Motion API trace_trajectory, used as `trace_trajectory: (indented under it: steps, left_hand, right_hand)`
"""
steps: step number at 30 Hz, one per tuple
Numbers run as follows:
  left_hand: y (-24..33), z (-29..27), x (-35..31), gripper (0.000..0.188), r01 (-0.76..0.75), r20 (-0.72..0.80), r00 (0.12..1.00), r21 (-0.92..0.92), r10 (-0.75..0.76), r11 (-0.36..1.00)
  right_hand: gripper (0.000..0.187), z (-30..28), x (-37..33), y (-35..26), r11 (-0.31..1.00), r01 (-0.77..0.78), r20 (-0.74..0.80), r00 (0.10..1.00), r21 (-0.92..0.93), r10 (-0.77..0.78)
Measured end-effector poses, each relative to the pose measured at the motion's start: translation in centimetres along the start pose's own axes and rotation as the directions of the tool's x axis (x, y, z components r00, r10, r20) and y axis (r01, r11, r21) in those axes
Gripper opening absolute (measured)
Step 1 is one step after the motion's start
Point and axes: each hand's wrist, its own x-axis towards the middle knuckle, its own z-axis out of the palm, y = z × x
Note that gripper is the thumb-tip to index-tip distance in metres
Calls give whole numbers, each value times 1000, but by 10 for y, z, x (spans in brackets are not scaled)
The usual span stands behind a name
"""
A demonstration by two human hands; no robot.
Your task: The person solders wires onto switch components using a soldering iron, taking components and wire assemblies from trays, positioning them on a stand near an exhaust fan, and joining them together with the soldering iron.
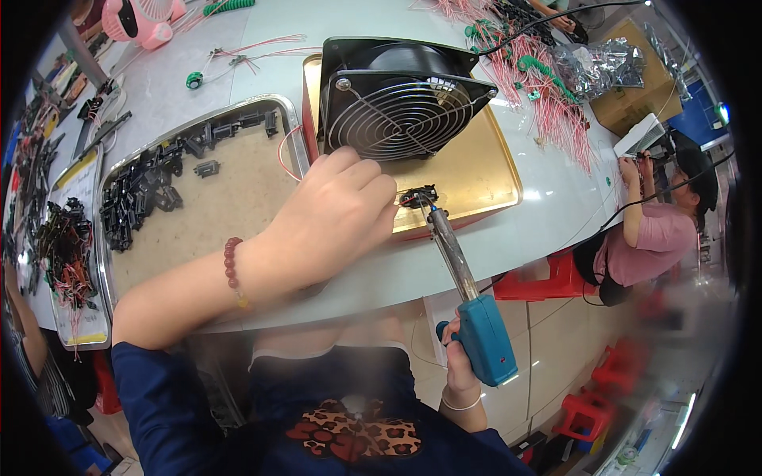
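My right hand (459, 366) grips a teal soldering gun (486, 337), its metal barrel slanting up and away to the left. The tip meets a small black plastic part (421, 195) lying at the near edge of a gold-coloured box lid (496, 170). My left hand (341, 202) is closed with its fingertips beside that part, and they hide most of what they pinch. A thin red-and-white wire (280, 151) loops out behind the left knuckles. Just beyond the hands, a black fan with a wire guard (405, 127) stands on the gold lid.
At left, a metal tray (274, 101) holds many black parts (147, 186); another tray (83, 333) holds wired parts. Bundles of pink-and-white wires (556, 119) lie at right, near a cardboard box (635, 99). A co-worker in pink (659, 238) sits at right. A pink fan (147, 20) stands far left.
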Motion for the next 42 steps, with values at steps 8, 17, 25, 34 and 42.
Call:
trace_trajectory:
  steps: [8, 17, 25, 34, 42]
  left_hand:
    - [-1, 5, -1, 10, -6, -14, 1000, 40, 7, 999]
    - [0, 5, -1, 10, -12, -22, 1000, 75, 13, 997]
    - [2, 5, 0, 9, -1, -27, 1000, 88, 3, 996]
    - [2, 5, 0, 9, 15, -22, 1000, 70, -13, 997]
    - [1, 4, 0, 8, 12, -28, 1000, 79, -10, 997]
  right_hand:
    - [13, 3, 4, -4, 999, 24, 0, 1000, -41, -24]
    - [10, 3, 4, -4, 1000, 11, -5, 1000, -26, -11]
    - [12, 4, 3, -8, 999, -35, -20, 999, 37, 35]
    - [16, 4, 4, -14, 989, -102, -5, 995, 104, 103]
    - [28, 3, 3, -15, 969, -94, -45, 993, 228, 107]
